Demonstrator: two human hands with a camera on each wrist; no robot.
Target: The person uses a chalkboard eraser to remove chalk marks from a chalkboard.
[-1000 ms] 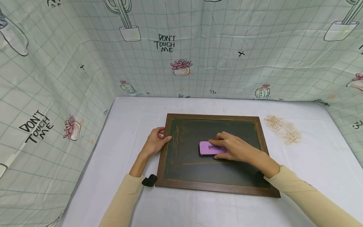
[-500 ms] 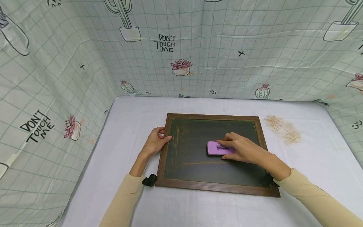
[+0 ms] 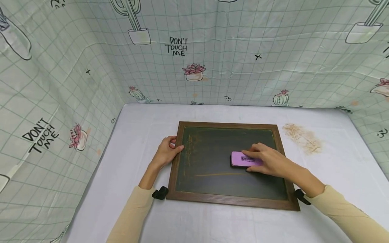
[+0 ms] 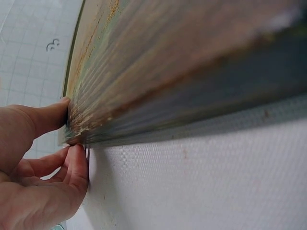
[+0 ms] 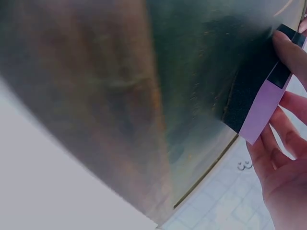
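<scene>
A chalkboard [image 3: 212,189] in a brown wooden frame lies flat on the white-covered table. My right hand [image 3: 268,160] grips a purple board eraser [image 3: 243,159] by its long sides, with its dark felt face down on the board right of the middle. In the right wrist view the thumb and fingers pinch the eraser [image 5: 261,108] from opposite sides. At the board's left edge, my left hand [image 3: 165,152] pinches the frame, thumb on top and fingers at the underside, as the left wrist view shows with the hand [image 4: 43,158] at the rim.
An orange chalk line [image 3: 218,174] crosses the lower board, and orange smears [image 3: 189,148] mark its left side. Brownish dust [image 3: 302,138] lies on the table to the right of the board. A patterned curtain [image 3: 231,67] hangs behind and at the sides.
My right hand has slid the eraser to the right across the board, about half its length or more. The left hand and the chalkboard have stayed in place.
</scene>
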